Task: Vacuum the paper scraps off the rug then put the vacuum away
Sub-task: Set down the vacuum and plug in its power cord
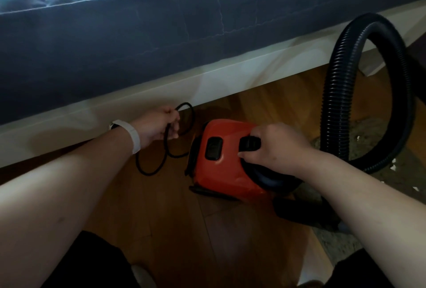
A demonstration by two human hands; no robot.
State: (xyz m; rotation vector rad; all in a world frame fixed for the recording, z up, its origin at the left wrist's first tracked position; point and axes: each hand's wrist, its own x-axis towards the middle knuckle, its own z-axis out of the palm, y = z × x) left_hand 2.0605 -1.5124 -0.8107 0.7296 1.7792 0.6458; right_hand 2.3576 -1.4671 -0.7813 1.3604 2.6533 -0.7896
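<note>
A small red canister vacuum point(221, 165) sits on the wooden floor beside the bed. My right hand point(274, 147) grips the black carry handle point(249, 144) on top of it. My left hand point(161, 124) holds loops of the black power cord point(147, 167), which trails down onto the floor left of the vacuum. The black ribbed hose point(334, 94) arches up on the right and curves back down to the vacuum's front. White paper scraps point(231, 167) lie on the grey rug point(368, 131) at the right.
A bed with a blue quilted cover point(138, 34) and a white frame point(207, 80) runs across the view just behind the vacuum. Wooden floor point(184, 230) spreads in front. My dark-clothed knees are at the bottom edge.
</note>
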